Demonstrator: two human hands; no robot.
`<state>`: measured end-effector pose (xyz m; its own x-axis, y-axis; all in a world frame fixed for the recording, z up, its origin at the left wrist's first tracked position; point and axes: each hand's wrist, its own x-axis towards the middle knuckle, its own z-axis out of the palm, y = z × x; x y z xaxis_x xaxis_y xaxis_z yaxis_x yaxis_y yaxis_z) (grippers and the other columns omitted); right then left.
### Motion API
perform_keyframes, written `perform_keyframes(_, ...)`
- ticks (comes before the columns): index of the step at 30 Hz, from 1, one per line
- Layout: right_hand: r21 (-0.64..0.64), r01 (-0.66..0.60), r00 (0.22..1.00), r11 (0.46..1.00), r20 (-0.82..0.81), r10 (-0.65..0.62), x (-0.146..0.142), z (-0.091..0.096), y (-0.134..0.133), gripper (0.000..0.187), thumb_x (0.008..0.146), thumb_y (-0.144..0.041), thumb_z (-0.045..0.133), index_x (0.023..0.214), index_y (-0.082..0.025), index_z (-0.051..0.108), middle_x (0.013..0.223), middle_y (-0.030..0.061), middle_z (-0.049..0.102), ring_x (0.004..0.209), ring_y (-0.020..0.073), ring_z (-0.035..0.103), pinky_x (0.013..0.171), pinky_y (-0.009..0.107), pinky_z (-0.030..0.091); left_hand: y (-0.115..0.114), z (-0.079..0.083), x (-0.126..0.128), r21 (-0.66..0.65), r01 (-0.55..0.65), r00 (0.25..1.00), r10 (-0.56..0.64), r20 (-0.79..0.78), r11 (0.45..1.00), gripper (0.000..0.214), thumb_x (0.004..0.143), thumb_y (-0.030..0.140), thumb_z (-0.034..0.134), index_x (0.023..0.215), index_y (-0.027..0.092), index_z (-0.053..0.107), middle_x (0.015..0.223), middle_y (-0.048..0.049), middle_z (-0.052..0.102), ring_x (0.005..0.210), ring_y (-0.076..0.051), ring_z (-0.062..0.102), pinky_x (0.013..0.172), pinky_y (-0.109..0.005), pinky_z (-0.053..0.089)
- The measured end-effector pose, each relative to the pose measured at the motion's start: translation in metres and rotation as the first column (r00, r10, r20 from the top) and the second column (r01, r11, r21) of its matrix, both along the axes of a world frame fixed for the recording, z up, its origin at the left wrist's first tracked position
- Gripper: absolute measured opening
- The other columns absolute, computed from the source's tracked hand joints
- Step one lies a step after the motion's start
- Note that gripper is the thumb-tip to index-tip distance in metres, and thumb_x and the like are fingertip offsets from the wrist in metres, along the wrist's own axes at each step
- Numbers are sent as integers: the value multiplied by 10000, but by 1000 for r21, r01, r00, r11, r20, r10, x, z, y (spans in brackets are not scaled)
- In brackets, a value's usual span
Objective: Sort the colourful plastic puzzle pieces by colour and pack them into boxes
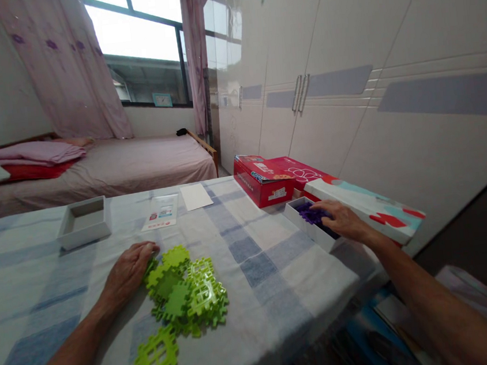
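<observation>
The purple pieces (310, 212) lie in a white box (307, 232) at the right part of the desk (257, 314). The right hand (338, 218) reaches over the box's far side, fingers bent down onto the pieces; the fingertips are small and partly hidden, so I cannot tell whether its grip is closed on one.

The green pieces (177, 297), some dark and some lime, lie in a loose, overlapping heap well to the left of the box. A lime piece (169, 341) with a window-like grid sticks out at the heap's near end. The left hand (133, 269) rests back up at the heap's left edge, fingers close together, over part of a dark green piece; whether its grip holds that piece, I cannot tell.

Beyond the left hand stand a shallow white tray (86, 238), a clear printed packet (162, 212) and a white card (196, 197). Past the white box are a red box (265, 186) and a long patterned box (367, 201). A checked cloth covers the desk. Behind it are a bed (136, 159) and a wardrobe (344, 108).
</observation>
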<state>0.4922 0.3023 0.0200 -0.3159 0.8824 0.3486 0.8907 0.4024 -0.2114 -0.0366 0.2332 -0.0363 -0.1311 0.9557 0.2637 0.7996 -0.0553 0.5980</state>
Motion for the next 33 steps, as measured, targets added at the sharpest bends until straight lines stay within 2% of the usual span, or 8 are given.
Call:
perform_keyframes(3, -43, -89, 996, 995, 16, 89, 0, 1, -7, 530, 688, -161, 510, 1204, -217, 616, 1283, 72, 584, 1218, 261, 504, 1047, 439, 387, 0, 0, 0, 11, -7, 1000, 7, 0, 1000, 529, 819, 536, 273, 885, 192, 670, 1096, -103, 666, 1056, -268, 600, 984, -414, 441)
perform_keyframes(10, 124, -77, 992, 989, -89, 89, -13, -12, 6, 272, 832, -314, 498, 972, -216, 710, 1089, 75, 687, 1126, 253, 569, 1011, 446, 400, 2, -5, -3, 33, 3, 1000, -2, -9, 999, 527, 828, 541, 279, 882, 199, 678, 1094, -97, 669, 1055, -263, 603, 984, -413, 445)
perform_keyframes(13, 155, 83, 958, 984, -283, -36, -13, -9, 5, 321, 832, -368, 480, 964, -182, 704, 1053, 89, 696, 1027, 241, 614, 947, 401, 440, 3, -5, -4, 30, 11, 1000, -10, -15, 999, 532, 829, 543, 276, 888, 199, 677, 1102, -99, 666, 1066, -261, 598, 990, -410, 440)
perform_keyframes(18, 32, 322, 827, 946, -495, -264, -3, 14, -5, 406, 823, -456, 466, 973, -167, 709, 896, 50, 723, 822, 200, 649, 763, 306, 477, 3, -5, -4, 30, -6, 1000, 6, -15, 1000, 528, 824, 545, 285, 886, 200, 680, 1094, -92, 670, 1053, -266, 603, 976, -415, 450)
perform_keyframes(20, -23, 344, 835, 939, -449, -317, 0, 20, -11, 413, 822, -461, 465, 958, -168, 722, 889, 48, 728, 814, 205, 655, 731, 299, 471, 3, -5, -3, 32, -7, 1000, 7, -11, 999, 524, 820, 542, 289, 882, 198, 680, 1088, -94, 672, 1048, -268, 605, 976, -420, 450)
perform_keyframes(24, -106, 297, 928, 949, -204, -313, 6, 16, -20, 361, 820, -403, 471, 942, -199, 742, 934, 43, 736, 862, 221, 665, 745, 300, 473, 3, -5, -3, 34, 5, 1000, -5, 5, 999, 523, 818, 535, 294, 887, 187, 677, 1090, -109, 669, 1057, -267, 602, 992, -422, 439)
perform_keyframes(28, -64, 319, 948, 946, 5, -319, 16, 7, -31, 370, 853, -360, 432, 1026, -214, 725, 1017, 55, 721, 924, 232, 651, 807, 324, 476, 5, -8, -5, 41, 2, 1000, -2, 2, 999, 521, 820, 542, 299, 885, 193, 680, 1093, -105, 669, 1054, -265, 602, 993, -417, 437)
perform_keyframes(33, 105, 355, 917, 929, 151, -368, 19, 2, -40, 362, 862, -359, 447, 1050, -189, 706, 1075, 110, 673, 989, 271, 597, 846, 392, 468, 6, -12, -8, 47, 3, 1000, -2, -11, 999, 521, 824, 542, 294, 879, 203, 686, 1086, -89, 677, 1045, -264, 603, 982, -406, 444)
